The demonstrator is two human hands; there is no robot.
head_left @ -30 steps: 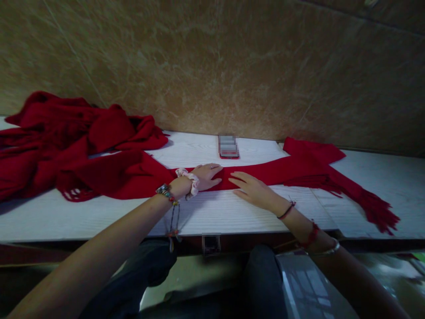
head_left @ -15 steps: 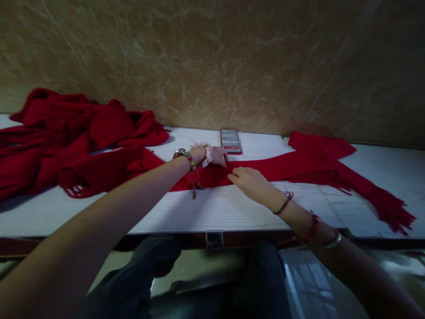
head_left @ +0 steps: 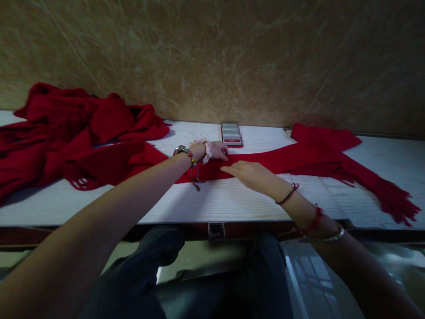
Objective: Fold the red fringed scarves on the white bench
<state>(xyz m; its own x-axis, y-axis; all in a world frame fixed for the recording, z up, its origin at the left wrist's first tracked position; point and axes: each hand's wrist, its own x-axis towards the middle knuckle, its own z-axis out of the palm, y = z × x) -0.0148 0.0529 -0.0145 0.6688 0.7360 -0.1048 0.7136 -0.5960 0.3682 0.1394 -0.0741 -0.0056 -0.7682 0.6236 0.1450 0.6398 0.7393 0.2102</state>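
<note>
A long red scarf (head_left: pixel 282 158) with fringed ends lies across the white wood-grain table. My left hand (head_left: pixel 218 151) rests on its middle, near the far edge. The fingers are bent and slightly apart, with their tips down at the cloth. My right hand (head_left: pixel 250 174) lies over the near edge of the same stretch, fingers extended to the left and the thumb side toward me. Neither hand lifts any cloth. The scarf's right part crosses over itself, and one fringed end (head_left: pixel 398 201) spreads toward the near right.
A heap of crumpled red scarves (head_left: pixel 96 115) lies at the left against the brown marble-patterned wall (head_left: pixel 212 62). A phone (head_left: pixel 232 135), partly blurred out, lies behind my left hand. The table's near edge (head_left: pixel 186 221) runs above my knees.
My right hand has slid slightly left over the scarf, its fingers now stretched straighter. My left hand stays at about the same place on the cloth. The view has tilted slightly.
</note>
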